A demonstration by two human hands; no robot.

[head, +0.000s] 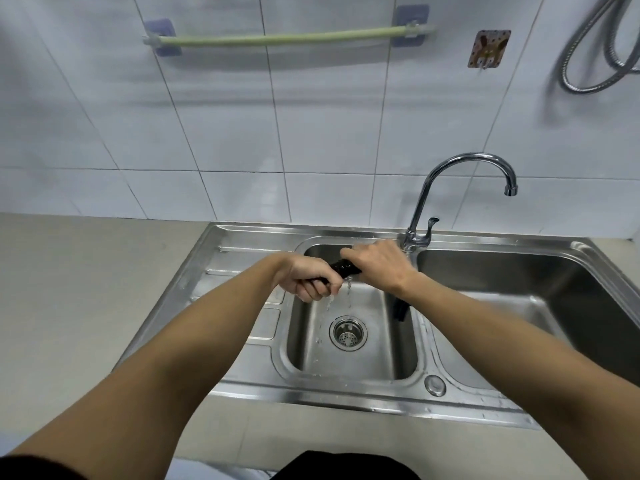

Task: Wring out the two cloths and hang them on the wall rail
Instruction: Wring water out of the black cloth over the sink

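Both hands are closed tight round 1 dark cloth (344,267), twisted into a short rope between them: the left hand (304,277) grips its near end with fingers curled under, the right hand (379,266) clamps the far end from above. They hold it over the small basin of the sink (242,386), and thin streams of water fall from the twist toward the drain strainer (348,332). A dark strip hangs below the right wrist against the basin's right wall; I cannot tell whether it is the tail of this cloth or the 2nd cloth. Otherwise the 2nd cloth is not clearly in view; a dark shape at the bottom edge of the picture is too cut off to name.

The tap (467,181) stands just behind the right hand, its spout turned over the large basin and seemingly not running. High on the tiled wall the green rail (287,38) is bare, well apart from the hands.

Risks, as I judge them: the right knuckles are close to the tap base, so a hard turn could knock them against it. Wet fabric may slip through the grip and drop into the basin. If the wringing stops while water runs this freely, the cloth will likely drip down the tiles and onto the counter (86,289) once hung
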